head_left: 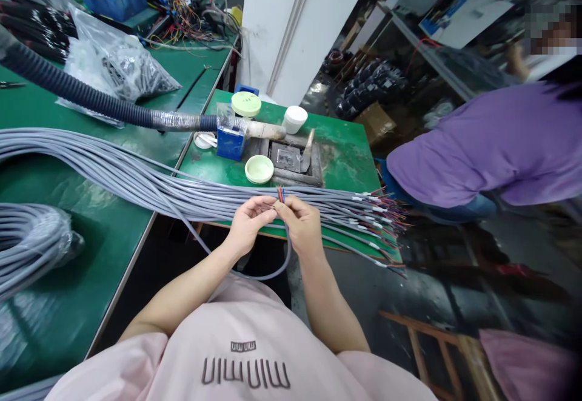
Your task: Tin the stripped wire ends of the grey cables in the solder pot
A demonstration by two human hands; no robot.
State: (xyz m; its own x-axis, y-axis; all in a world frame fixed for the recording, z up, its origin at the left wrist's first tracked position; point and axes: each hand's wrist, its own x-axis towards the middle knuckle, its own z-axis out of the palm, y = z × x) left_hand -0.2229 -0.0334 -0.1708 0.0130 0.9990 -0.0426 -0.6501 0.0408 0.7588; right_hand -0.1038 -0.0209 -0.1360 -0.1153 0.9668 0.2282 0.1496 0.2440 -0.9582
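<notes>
In front of my chest, both hands meet over a grey cable. My right hand is closed round its end, where short red and blue wires stick up between the fingers. My left hand pinches thin dark wire strands from the same end; the fingertips partly hide them. From my right hand the cable loops down and back to the left. Just beyond my hands lies a thick bundle of grey cables, its stripped ends fanned out at the right.
Behind the bundle are a solder pot, a pale open tub, a white cup and a ribbed hose. A coiled cable lies left. At right sits a person in a purple top.
</notes>
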